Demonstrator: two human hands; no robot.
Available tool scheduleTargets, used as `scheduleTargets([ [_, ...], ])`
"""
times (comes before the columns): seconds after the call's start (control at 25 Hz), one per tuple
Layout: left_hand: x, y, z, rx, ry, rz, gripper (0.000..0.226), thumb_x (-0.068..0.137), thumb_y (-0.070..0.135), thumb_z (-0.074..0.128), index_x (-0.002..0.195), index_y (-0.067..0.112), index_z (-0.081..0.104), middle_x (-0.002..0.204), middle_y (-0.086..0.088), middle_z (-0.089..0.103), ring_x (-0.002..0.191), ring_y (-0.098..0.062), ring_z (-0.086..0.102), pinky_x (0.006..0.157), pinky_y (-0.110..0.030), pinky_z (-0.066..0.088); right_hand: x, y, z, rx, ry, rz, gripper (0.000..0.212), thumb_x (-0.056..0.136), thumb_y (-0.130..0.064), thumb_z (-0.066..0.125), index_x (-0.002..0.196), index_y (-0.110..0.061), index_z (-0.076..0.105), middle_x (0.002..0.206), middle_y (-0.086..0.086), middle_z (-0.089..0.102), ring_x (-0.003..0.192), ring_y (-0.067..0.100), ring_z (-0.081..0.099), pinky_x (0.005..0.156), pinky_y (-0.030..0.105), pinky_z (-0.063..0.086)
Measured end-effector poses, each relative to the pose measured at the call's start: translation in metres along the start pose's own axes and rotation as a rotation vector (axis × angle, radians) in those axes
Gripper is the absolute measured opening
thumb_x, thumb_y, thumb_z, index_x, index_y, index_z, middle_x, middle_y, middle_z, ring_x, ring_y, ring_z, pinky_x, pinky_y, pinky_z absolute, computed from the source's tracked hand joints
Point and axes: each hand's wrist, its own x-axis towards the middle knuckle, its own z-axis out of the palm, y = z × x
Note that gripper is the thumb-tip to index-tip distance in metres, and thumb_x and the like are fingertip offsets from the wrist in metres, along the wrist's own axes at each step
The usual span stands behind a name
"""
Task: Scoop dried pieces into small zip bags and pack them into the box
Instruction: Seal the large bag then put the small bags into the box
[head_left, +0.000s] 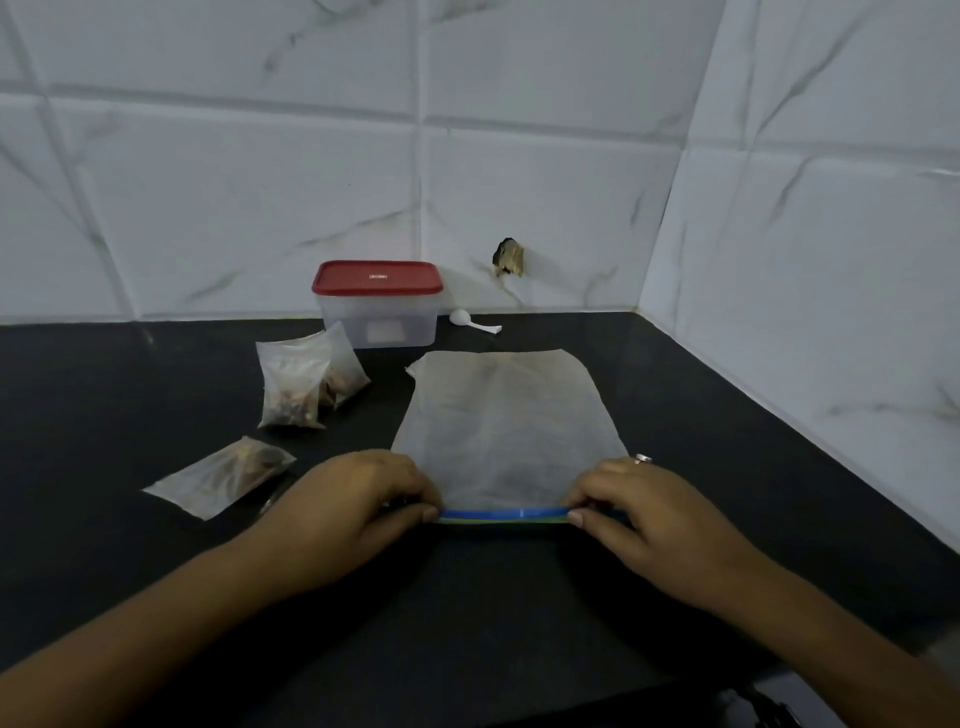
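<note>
A large, flat, see-through zip bag (506, 426) lies on the black counter (130, 374), its blue zip strip (501, 514) facing me. My left hand (363, 499) pinches the strip's left end and my right hand (639, 504), which wears a ring, pinches its right end. Three small filled zip bags hold dried pieces: two (306, 382) lean together behind and to the left, and one (223, 475) lies flat just left of my left hand. A clear plastic box (379, 312) with a red lid on stands at the back wall.
A white plastic scoop (470, 319) lies right of the box against the wall. Marbled white tiles rise behind and on the right, forming a corner. A chipped hole (508, 257) shows in the back wall.
</note>
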Motion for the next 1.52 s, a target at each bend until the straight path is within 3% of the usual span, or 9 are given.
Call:
scheduleTargets([
  [0.12,0.002,-0.002,0.003,-0.018,0.065,-0.029,0.013,0.1,0.042,0.058,0.109,0.042,0.067,0.103,0.025,0.066,0.098,0.008,0.06,0.087,-0.021,0.052,0.003,0.0,0.003,0.06,0.05,0.051,0.003,0.099,-0.035,0.063,0.101,-0.036,0.062,0.088,-0.02,0.063,0.087,0.006,0.061,0.072,0.03,0.049],
  [0.24,0.003,-0.001,0.007,0.04,0.12,-0.033,0.009,0.099,0.041,0.058,0.107,0.044,0.059,0.107,0.024,0.058,0.093,0.006,0.057,0.08,-0.021,0.052,0.006,-0.001,0.008,-0.083,0.066,0.009,0.006,0.099,-0.04,0.056,0.097,-0.036,0.059,0.096,-0.018,0.055,0.087,0.006,0.056,0.073,0.03,0.049],
  [0.4,0.0,-0.004,0.004,0.188,0.082,0.083,0.031,0.097,0.05,0.038,0.108,0.043,0.066,0.11,0.024,0.057,0.101,0.003,0.051,0.085,-0.023,0.048,0.009,0.003,0.003,-0.177,0.014,-0.067,0.032,0.099,-0.056,0.048,0.094,-0.033,0.069,0.095,-0.018,0.054,0.088,0.004,0.051,0.076,0.025,0.044],
  [0.64,0.007,-0.005,0.003,0.159,0.075,0.066,0.037,0.098,0.057,0.037,0.107,0.039,0.068,0.103,0.02,0.066,0.094,0.004,0.059,0.084,-0.021,0.05,0.014,0.004,0.005,-0.108,0.034,-0.033,0.025,0.1,-0.045,0.043,0.094,-0.031,0.063,0.086,-0.016,0.061,0.083,0.005,0.056,0.076,0.033,0.049],
  [0.8,0.014,-0.004,0.005,0.13,0.079,0.031,0.017,0.1,0.047,0.046,0.113,0.044,0.057,0.106,0.021,0.062,0.095,0.004,0.057,0.085,-0.02,0.047,0.02,0.003,0.007,-0.125,0.025,-0.012,0.024,0.099,-0.045,0.04,0.095,-0.033,0.06,0.088,-0.018,0.058,0.082,0.004,0.053,0.073,0.03,0.047],
  [1.08,0.016,-0.005,0.006,0.227,0.063,0.077,0.046,0.095,0.06,0.033,0.112,0.037,0.069,0.109,0.019,0.064,0.098,0.001,0.057,0.083,-0.023,0.052,0.02,0.009,0.005,-0.183,-0.031,-0.085,0.036,0.101,-0.052,0.043,0.099,-0.029,0.072,0.094,-0.016,0.058,0.087,0.005,0.054,0.077,0.028,0.047],
  [1.2,0.021,-0.005,0.006,0.164,0.053,0.033,0.037,0.098,0.055,0.033,0.11,0.039,0.064,0.105,0.018,0.064,0.097,0.002,0.056,0.087,-0.025,0.051,0.022,0.01,0.01,-0.183,0.015,-0.085,0.034,0.103,-0.044,0.039,0.096,-0.027,0.068,0.091,-0.012,0.063,0.085,0.008,0.056,0.079,0.033,0.049],
  [1.36,0.024,-0.004,0.007,0.147,0.068,0.036,0.01,0.101,0.046,0.045,0.108,0.044,0.052,0.099,0.02,0.059,0.091,0.003,0.055,0.082,-0.023,0.05,0.024,0.008,0.009,-0.153,0.058,-0.033,0.025,0.101,-0.047,0.038,0.097,-0.033,0.058,0.086,-0.016,0.059,0.078,0.004,0.052,0.072,0.028,0.046],
  [1.52,0.023,-0.005,0.009,0.204,0.072,0.068,0.032,0.098,0.05,0.036,0.112,0.04,0.063,0.111,0.02,0.057,0.098,0.0,0.057,0.083,-0.024,0.053,0.023,0.009,0.01,-0.257,0.056,-0.11,0.029,0.104,-0.041,0.042,0.095,-0.028,0.066,0.092,-0.013,0.058,0.078,0.004,0.052,0.071,0.027,0.047],
])
